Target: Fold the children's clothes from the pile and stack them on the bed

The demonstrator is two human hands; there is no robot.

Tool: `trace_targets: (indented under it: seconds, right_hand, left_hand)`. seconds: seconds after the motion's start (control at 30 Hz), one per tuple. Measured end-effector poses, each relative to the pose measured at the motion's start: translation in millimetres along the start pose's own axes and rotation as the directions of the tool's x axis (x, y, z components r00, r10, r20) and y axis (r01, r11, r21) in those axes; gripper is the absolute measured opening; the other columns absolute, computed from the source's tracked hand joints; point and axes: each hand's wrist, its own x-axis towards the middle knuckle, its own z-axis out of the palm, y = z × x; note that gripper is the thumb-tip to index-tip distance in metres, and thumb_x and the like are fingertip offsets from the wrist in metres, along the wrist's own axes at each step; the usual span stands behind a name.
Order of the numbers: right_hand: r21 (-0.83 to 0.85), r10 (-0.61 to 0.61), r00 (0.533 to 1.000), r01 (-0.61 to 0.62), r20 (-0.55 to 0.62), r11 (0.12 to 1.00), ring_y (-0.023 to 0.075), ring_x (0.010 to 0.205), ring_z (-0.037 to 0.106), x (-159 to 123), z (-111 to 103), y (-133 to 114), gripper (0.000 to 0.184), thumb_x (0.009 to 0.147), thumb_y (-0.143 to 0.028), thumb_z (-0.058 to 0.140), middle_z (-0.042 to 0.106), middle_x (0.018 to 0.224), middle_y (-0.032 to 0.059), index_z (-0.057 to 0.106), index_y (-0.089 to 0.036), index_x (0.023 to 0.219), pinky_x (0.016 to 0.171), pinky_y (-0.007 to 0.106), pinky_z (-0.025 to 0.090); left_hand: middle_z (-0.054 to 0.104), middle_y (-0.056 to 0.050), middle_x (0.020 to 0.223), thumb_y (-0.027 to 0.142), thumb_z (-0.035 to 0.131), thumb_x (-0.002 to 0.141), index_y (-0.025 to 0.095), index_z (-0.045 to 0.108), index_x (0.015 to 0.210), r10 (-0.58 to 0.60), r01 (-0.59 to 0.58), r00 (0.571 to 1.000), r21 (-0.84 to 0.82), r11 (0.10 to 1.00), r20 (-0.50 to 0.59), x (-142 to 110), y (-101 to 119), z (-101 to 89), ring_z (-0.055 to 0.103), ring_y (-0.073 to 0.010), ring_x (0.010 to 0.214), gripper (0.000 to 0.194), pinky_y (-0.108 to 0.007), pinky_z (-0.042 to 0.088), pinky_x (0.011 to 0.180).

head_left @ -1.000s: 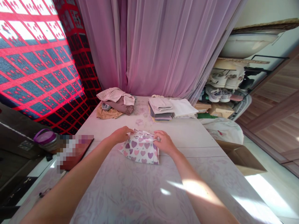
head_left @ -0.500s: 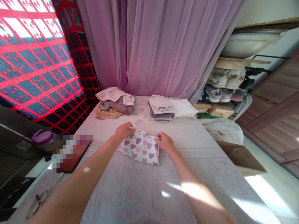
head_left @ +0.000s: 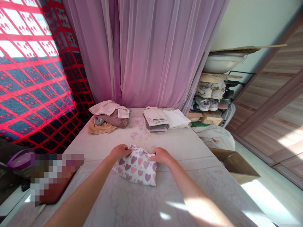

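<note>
A white cloth with purple and pink hearts (head_left: pixel 136 169) lies folded on the pale floral table cover (head_left: pixel 182 149), close to the front of my view. My left hand (head_left: pixel 119 151) grips its upper left edge, and my right hand (head_left: pixel 161 154) holds its upper right edge. Between my hands, the top edge of the cloth bunches up. Farther back stand a crumpled clothing pile (head_left: pixel 108 117) and a folded clothing stack (head_left: pixel 155 120), both beyond my reach of contact. A white folded cloth (head_left: pixel 176 118) lies beside the stack.
A sheer pink curtain (head_left: pixel 151 56) hangs behind the table, with a red-and-navy patterned blanket (head_left: pixel 33 88) to its left. A pixelated object (head_left: pixel 55 176) sits by the left edge. To the right are a shoe rack (head_left: pixel 208 97), a white bag (head_left: pixel 214 137) and a cardboard box (head_left: pixel 236 165).
My hands have moved closer together, and the cloth's top edge, flat before, is now bunched. The whole view has shifted, with the table appearing lower and farther away.
</note>
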Motion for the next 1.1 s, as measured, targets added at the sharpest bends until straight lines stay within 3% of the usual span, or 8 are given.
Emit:
trace_targets:
  seconds: [0.2,0.37,0.47,0.67,0.8,0.9,0.97,1.1]
  right_hand:
    - [0.120,-0.004,0.997,0.013,-0.077,0.993,0.0166,0.075,0.058,-10,4,-5,0.024,0.062,-0.033,0.074,0.066,0.080,-0.0003,0.065,-0.021,0.080,0.061,0.023,0.037]
    - [0.539,0.055,0.996,-0.086,0.074,0.838,0.0155,0.074,0.059,-12,5,0,0.054,0.056,-0.034,0.080,0.066,0.087,-0.0007,0.061,-0.021,0.105,0.058,0.022,0.040]
    - [0.638,0.024,0.982,-0.139,0.186,0.758,0.0155,0.073,0.060,-16,-1,4,0.044,0.058,-0.029,0.076,0.067,0.080,-0.0012,0.065,-0.020,0.099,0.058,0.022,0.041]
    - [0.628,-0.096,0.944,-0.133,0.317,0.767,0.0169,0.074,0.064,-16,-10,17,0.032,0.054,-0.027,0.077,0.068,0.073,-0.0025,0.066,-0.019,0.083,0.064,0.024,0.046]
    - [0.582,-0.219,0.926,-0.001,0.307,0.813,0.0242,0.104,0.063,-14,-19,20,0.049,0.056,-0.030,0.080,0.071,0.108,0.0056,0.069,-0.019,0.102,0.085,0.030,0.049]
    - [0.590,-0.244,0.943,0.067,0.225,0.805,0.0272,0.128,0.050,-12,-25,11,0.091,0.055,-0.035,0.084,0.052,0.142,0.0130,0.050,-0.021,0.138,0.095,0.032,0.047]
    - [0.579,-0.264,0.944,0.107,0.195,0.808,0.0273,0.128,0.050,-10,-25,3,0.109,0.054,-0.038,0.086,0.047,0.146,0.0141,0.034,-0.023,0.149,0.095,0.034,0.048]
    - [0.516,-0.368,0.923,0.262,0.115,0.816,0.0241,0.108,0.061,-3,-13,-5,0.094,0.057,-0.039,0.085,0.065,0.121,0.0055,0.046,-0.024,0.141,0.093,0.036,0.048]
  left_hand:
    - [0.071,-0.006,0.079,0.047,0.064,0.065,0.021,0.056,0.060,0.037,-0.035,0.999,-0.105,0.994,0.018,-6,5,2.2,0.066,-0.0253,0.084,0.027,-0.027,0.043,0.065]
    - [0.070,-0.002,0.083,0.051,0.063,0.066,0.020,0.060,0.084,0.007,0.038,0.994,-0.403,0.914,0.109,-12,7,0.6,0.066,-0.0215,0.083,0.035,-0.026,0.046,0.065]
    - [0.072,-0.003,0.090,0.060,0.060,0.068,0.020,0.059,0.098,0.045,0.086,0.979,-0.604,0.792,0.199,-19,8,-1.8,0.067,-0.0199,0.084,0.050,-0.027,0.051,0.068]
    - [0.073,-0.004,0.081,0.072,0.074,0.045,0.019,0.062,0.087,0.109,0.228,0.927,-0.772,0.593,0.358,-25,8,-1.8,0.069,-0.0224,0.079,0.068,-0.032,0.055,0.071]
    - [0.072,-0.001,0.075,0.061,0.083,0.043,0.019,0.065,0.081,0.131,0.289,0.911,-0.832,0.473,0.391,-24,15,-2.4,0.067,-0.0183,0.071,0.060,-0.029,0.053,0.067]
    - [0.071,0.000,0.074,0.054,0.084,0.048,0.019,0.068,0.084,0.176,0.218,0.923,-0.840,0.497,0.343,-26,26,-6.0,0.065,-0.0152,0.068,0.053,-0.025,0.050,0.064]
    - [0.071,0.000,0.076,0.054,0.083,0.049,0.018,0.069,0.086,0.208,0.174,0.923,-0.832,0.527,0.325,-28,34,-9.5,0.064,-0.0141,0.067,0.053,-0.024,0.049,0.063]
    - [0.070,0.001,0.076,0.052,0.084,0.049,0.018,0.069,0.088,0.241,0.120,0.923,-0.820,0.559,0.299,-33,43,-15.7,0.062,-0.0126,0.066,0.053,-0.023,0.047,0.061]
